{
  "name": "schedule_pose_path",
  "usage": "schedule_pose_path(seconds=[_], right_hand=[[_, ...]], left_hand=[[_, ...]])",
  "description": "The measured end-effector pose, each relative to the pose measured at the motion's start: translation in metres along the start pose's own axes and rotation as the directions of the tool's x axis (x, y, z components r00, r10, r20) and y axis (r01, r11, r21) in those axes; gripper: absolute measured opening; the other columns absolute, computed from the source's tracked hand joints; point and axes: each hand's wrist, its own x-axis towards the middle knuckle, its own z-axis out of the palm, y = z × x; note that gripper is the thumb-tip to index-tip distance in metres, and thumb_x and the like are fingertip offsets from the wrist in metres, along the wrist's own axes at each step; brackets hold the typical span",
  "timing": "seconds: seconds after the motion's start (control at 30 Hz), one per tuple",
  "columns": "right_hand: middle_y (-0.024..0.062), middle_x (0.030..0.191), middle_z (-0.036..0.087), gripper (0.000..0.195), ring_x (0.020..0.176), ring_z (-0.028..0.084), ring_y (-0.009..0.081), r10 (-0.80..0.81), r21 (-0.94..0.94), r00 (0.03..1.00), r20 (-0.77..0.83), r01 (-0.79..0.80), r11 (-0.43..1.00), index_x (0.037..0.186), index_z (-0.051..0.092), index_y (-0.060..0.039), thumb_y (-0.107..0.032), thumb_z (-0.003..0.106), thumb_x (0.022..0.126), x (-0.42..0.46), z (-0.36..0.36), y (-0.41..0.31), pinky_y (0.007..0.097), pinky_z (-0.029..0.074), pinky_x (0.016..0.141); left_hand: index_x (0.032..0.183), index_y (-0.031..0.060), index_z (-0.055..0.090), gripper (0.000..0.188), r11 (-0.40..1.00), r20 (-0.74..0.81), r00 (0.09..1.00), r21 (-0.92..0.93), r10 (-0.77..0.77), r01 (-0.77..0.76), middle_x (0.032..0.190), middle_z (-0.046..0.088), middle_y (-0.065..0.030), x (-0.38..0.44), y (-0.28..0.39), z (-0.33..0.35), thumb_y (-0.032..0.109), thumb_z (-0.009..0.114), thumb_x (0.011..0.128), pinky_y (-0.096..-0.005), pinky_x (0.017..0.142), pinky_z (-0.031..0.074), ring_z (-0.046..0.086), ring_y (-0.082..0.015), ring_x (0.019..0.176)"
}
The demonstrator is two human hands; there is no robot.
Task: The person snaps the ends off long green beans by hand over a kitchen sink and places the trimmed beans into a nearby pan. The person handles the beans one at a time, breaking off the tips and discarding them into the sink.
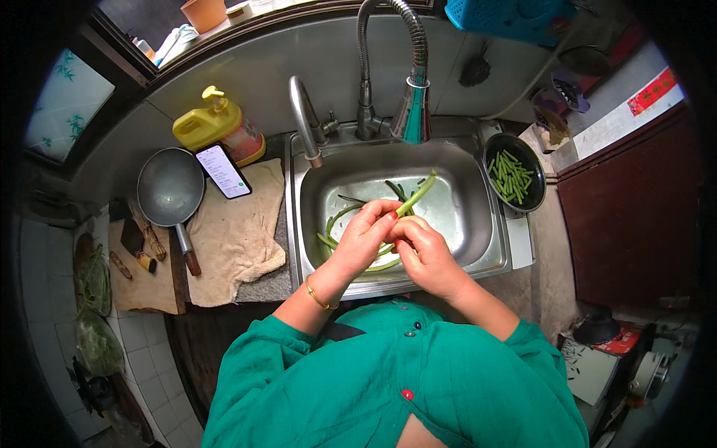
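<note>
Over the steel sink (476, 246), my left hand (364, 229) pinches a green bean pod (415, 197) that sticks out up and to the right. My right hand (423, 252) is curled close against the left, its fingers at the pod's lower end. Whether it grips a part of the pod is hard to see. Long whole green beans (330, 221) lie in the sink, partly hidden by my hands. Short cut bean pieces (511, 176) fill part of a dark bowl (539, 196) at the sink's right rim.
Two faucets, a curved spout (299, 106) and a spring-hose one (414, 112), rise behind the sink. To the left are a beige cloth (241, 229), a phone (224, 171), a yellow pump jug (213, 126), a small pan (171, 187) and a cutting board (145, 288) with a cleaver (133, 235).
</note>
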Motion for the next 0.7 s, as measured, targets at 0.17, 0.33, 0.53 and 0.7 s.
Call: schedule_pose_path(seconds=[0.17,0.33,0.53,0.7], right_hand=[[0.0105,0.088,0.055,0.012,0.075,0.057,0.0171,0.109,0.184,0.993,-0.039,-0.1,0.978,0.093,0.052,-0.0008,0.007,0.049,0.084,-0.002,-0.016,-0.034,0.0293,0.047,0.067],[0.0158,0.104,0.053,0.028,0.098,0.053,0.0278,-0.188,-0.288,0.963,-0.195,0.127,0.949,0.11,0.053,-0.0026,0.002,0.051,0.082,0.017,-0.052,-0.044,0.0358,0.046,0.08],[0.0169,0.1,0.055,0.023,0.096,0.051,0.0352,-0.152,-0.335,0.945,0.289,0.249,0.909,0.107,0.054,-0.0024,-0.003,0.052,0.084,0.019,-0.044,-0.014,0.0427,0.041,0.087],[0.0177,0.093,0.054,0.018,0.089,0.051,0.036,-0.081,-0.379,0.909,0.409,0.25,0.891,0.104,0.054,-0.001,-0.005,0.051,0.086,0.01,-0.033,-0.014,0.0422,0.043,0.082]], left_hand=[[0.107,0.0001,0.061,0.022,0.978,0.031,0.998,0.198,0.061,-0.066,0.084,0.057,0.0022,-0.017,0.016,-0.022,0.015,0.052,0.093,-0.0201,0.065,0.039,0.047,-0.0039,0.072],[0.105,-0.0012,0.062,0.021,0.886,0.079,0.982,0.423,0.172,-0.19,0.089,0.06,-0.0035,-0.033,0.03,-0.032,0.013,0.053,0.092,-0.0252,0.075,0.043,0.053,-0.0109,0.082],[0.103,-0.0003,0.064,0.02,0.837,0.106,0.98,0.511,0.166,-0.197,0.09,0.061,-0.0082,-0.043,0.029,-0.035,0.011,0.053,0.09,-0.0281,0.079,0.044,0.055,-0.0177,0.087],[0.097,0.0001,0.064,0.018,0.827,0.051,0.991,0.548,0.121,-0.129,0.085,0.062,-0.0126,-0.047,0.026,-0.043,0.012,0.054,0.089,-0.0337,0.078,0.044,0.057,-0.0246,0.084]])
